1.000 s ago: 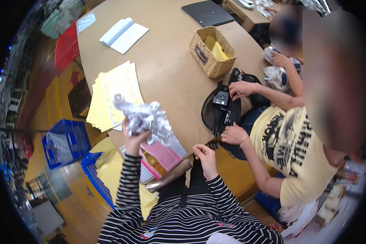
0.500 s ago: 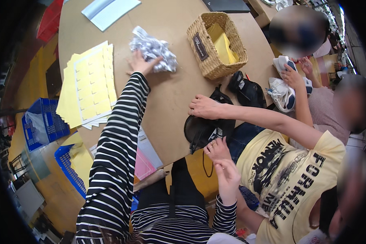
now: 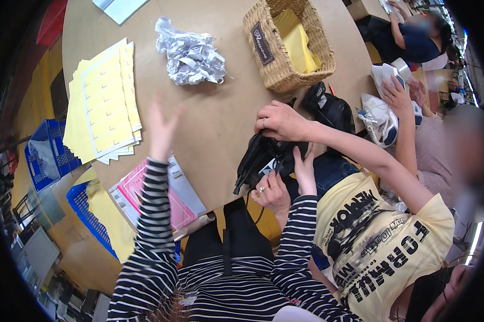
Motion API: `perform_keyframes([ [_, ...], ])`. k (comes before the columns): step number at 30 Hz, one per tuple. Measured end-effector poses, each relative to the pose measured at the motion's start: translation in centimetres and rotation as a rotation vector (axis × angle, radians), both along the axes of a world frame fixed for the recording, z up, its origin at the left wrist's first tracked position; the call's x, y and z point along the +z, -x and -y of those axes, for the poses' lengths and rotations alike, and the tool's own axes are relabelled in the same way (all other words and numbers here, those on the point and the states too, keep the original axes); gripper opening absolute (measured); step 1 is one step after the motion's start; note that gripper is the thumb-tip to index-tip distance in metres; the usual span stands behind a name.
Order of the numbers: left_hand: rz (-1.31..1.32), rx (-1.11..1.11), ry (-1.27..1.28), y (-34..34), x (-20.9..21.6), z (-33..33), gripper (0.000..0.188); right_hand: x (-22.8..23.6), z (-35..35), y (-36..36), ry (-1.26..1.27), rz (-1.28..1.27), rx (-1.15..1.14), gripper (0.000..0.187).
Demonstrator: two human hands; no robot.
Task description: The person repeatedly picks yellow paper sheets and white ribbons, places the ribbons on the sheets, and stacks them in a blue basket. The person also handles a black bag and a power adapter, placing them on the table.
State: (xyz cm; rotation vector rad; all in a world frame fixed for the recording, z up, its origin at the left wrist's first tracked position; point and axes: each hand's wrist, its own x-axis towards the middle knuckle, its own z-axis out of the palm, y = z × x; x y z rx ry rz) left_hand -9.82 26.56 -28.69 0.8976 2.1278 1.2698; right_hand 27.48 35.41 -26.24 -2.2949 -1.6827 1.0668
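My left hand [image 3: 164, 129], blurred by motion, hovers over the table between the yellow label sheets [image 3: 103, 102] and a crumpled silver-white heap of strips [image 3: 193, 59]. Its fingers look spread, with nothing in them. My right hand [image 3: 305, 174] is at the near side of a black bag [image 3: 253, 161], fingers apart, touching or just beside it. A co-worker in a yellow shirt has both hands on that bag: one hand [image 3: 279, 121] at its top, the other [image 3: 273, 192] at its lower edge by a small white tag. Contact between my fingers and the tag cannot be made out.
A wicker basket [image 3: 277, 80] with yellow sheets stands at the far right, beside another black bag [image 3: 330, 110]. Pink and white papers [image 3: 184, 209] lie at the table's near edge. Blue crates [image 3: 94, 217] are at the left. Another person holds white shoes [image 3: 379, 118].
My left hand has let go of the crumpled heap and drawn back toward me. My right hand has moved up to the black bag, which the co-worker has turned and lifted slightly.
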Motion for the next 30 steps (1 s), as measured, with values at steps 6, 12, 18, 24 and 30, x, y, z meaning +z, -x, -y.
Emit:
perform_keyframes([
  [6, 0.463, -0.323, 0.286, -16.4, 0.0, 2.9, 0.038, 0.5, 0.7, 2.5, -0.056, -0.174, -0.086, 0.06],
  [12, 0.166, -0.111, 0.176, -12.4, 0.0, 4.7, 0.023, 1.1, 2.2, 4.1, -0.06, -0.111, 0.101, 0.043],
  [18, -0.104, -0.079, 0.224, -6.5, 1.1, 4.9, 0.021, 2.1, 6.1, 7.1, 0.283, -0.345, 0.034, 0.038],
  [24, -0.221, 0.014, 0.04, -8.9, 3.7, 4.9, 0.013, 5.1, 2.5, 7.7, -0.326, -0.248, 0.416, 0.018],
  [30, 0.411, 0.069, 0.342, -11.7, 0.9, 3.9, 0.024, 2.7, -2.2, 12.1, -0.278, -0.355, 1.112, 0.053],
])
